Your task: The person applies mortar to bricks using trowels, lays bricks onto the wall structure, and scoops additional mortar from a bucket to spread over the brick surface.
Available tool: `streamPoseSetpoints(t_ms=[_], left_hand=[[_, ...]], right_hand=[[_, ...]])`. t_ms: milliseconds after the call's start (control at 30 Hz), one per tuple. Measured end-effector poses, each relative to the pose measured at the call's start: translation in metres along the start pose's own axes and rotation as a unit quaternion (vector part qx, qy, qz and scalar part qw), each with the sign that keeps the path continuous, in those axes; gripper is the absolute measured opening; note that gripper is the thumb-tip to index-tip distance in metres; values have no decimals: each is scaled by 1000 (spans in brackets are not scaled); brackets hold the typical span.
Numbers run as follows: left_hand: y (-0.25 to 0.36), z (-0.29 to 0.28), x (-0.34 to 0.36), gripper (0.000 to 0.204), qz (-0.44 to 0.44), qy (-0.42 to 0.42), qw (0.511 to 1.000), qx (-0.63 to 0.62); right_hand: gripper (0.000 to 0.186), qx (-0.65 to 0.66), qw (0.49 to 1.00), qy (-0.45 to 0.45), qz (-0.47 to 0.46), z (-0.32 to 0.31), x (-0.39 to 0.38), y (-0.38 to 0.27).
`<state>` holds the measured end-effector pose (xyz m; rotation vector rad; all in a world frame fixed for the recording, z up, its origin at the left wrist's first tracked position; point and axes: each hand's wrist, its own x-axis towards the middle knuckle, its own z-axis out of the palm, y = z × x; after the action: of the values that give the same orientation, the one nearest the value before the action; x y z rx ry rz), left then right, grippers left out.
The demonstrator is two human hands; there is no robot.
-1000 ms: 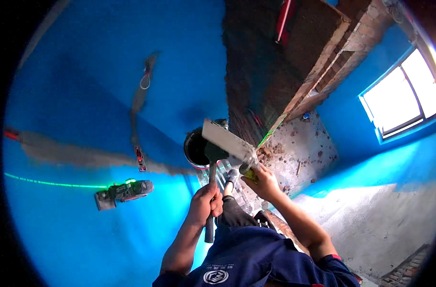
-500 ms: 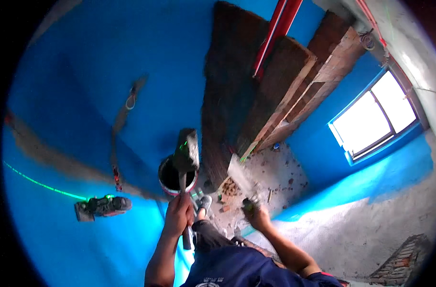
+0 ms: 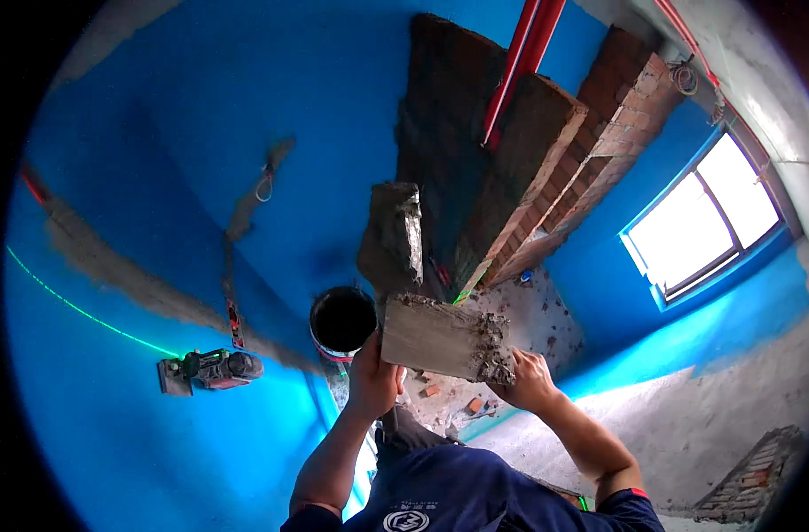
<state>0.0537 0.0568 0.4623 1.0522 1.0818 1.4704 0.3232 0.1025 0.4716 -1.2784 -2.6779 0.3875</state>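
My left hand [image 3: 374, 383] is closed low, its handle mostly hidden behind a trowel blade. Beyond it stands a mortar hawk [image 3: 389, 232], a grey board with wet mortar along its right edge. My right hand [image 3: 527, 381] is closed on the plastering trowel [image 3: 429, 335], whose wide flat blade lies across in front of the hawk's lower end. Lumpy mortar [image 3: 493, 348] clings to the blade's right end, near my right fingers. Just left of the blade is a dark-mouthed bucket [image 3: 343, 321] with a pale rim.
A laser level [image 3: 216, 368] on the blue wall [image 3: 138, 293] throws a green line. Ahead, brickwork [image 3: 600, 133] is partly coated in dark mortar, with a red pipe [image 3: 522, 75] before it. Brick pieces [image 3: 475, 405] litter the floor. A window [image 3: 706, 217] is at right.
My right hand has swung the trowel across to the left, so its blade now lies broadside before the hawk. The hawk has moved up and right, uncovering the bucket's mouth.
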Motion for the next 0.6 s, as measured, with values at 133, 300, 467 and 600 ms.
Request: streamPoseSetpoints(t_ms=[133, 300, 467, 600], left_hand=[[10, -2, -5, 20, -6, -26, 999, 25], [15, -9, -2, 18, -24, -8, 997, 66], [-6, -28, 11, 27, -30, -59, 996, 57], [-28, -50, 23, 28, -4, -58, 994, 96]], right_hand=[[40, -35, 995, 85, -38, -4, 9, 6], [37, -53, 995, 79, -10, -17, 32, 0], [28, -77, 985, 155, -16, -50, 63, 2], [33, -129, 972, 193, 32, -45, 85, 6]])
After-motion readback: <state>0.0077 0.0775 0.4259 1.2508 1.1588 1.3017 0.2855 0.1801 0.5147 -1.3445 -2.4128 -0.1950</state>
